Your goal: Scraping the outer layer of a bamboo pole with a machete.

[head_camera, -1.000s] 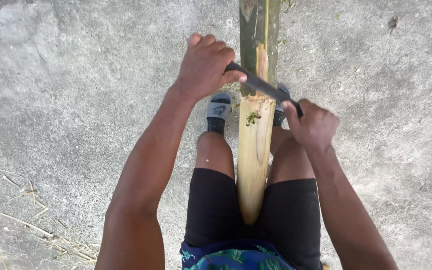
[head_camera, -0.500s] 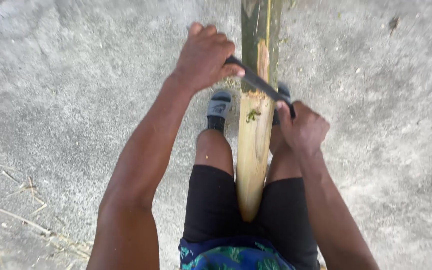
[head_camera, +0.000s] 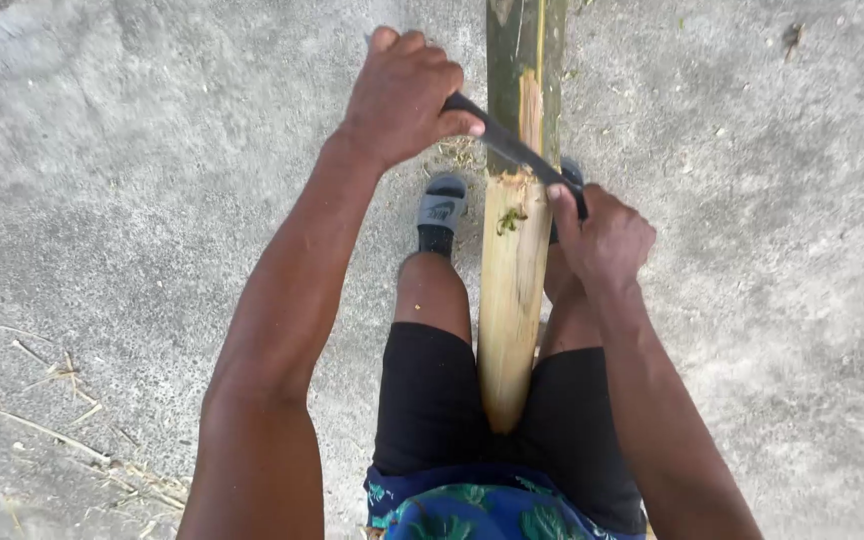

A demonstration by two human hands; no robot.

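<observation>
Below, bamboo pole [head_camera: 510, 300] peeled pale, green above

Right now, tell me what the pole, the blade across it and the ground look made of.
Pole: seemingly bamboo, green skin above, pale, matt, fibrous wood where stripped.
Blade: dark, dull, probably metal; left hand and right hand grip its ends.
Ground: rough grey concrete, speckled and gritty.

No packages, labels, signs or screens here
</observation>
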